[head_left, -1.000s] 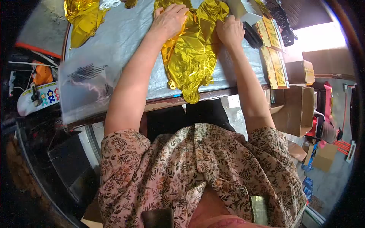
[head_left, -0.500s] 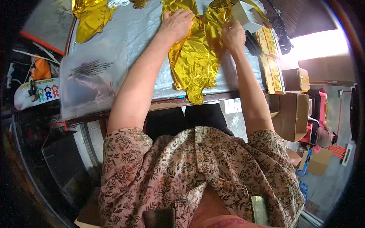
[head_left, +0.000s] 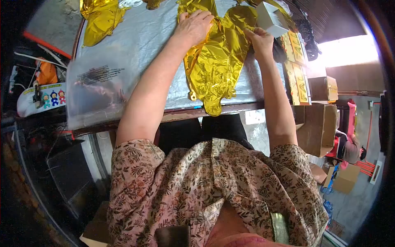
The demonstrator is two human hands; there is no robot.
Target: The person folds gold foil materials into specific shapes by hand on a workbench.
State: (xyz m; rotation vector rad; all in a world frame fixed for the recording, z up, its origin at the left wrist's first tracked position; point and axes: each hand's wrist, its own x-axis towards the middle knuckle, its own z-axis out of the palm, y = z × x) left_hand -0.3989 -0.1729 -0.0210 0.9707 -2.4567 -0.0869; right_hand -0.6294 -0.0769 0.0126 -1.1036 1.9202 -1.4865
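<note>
"Two hands on the gold now! What's the right hand (head_left: 262, 41) got?"

"A pinch: thumb and fingertips almost together at the right side of the foil (head_left: 216, 68), the others loosely folded."

"And the left hand (head_left: 193, 29)?"

"Palm down across the foil's left side, fingers slightly bent. Flat press or light grip, I cannot tell."

"Where's it lying?"

"By the middle of the table's (head_left: 135, 33) near edge, narrow end just over the rim, creases all across it."

"What's just changed?"

"The right hand! It has swung outward and opened up at the wrist, and the foil's right side has come out with it. That part looks wider, better spread. Left hand's hardly shifted."

"Against the earlier frame, anything else?"

"The rest holds its places: white box (head_left: 276, 29) just beyond the right hand, cartons (head_left: 297, 78) along the right edge, clear bag (head_left: 92, 99) at the near left corner, second foil (head_left: 101, 26) towards the far left corner."
</note>
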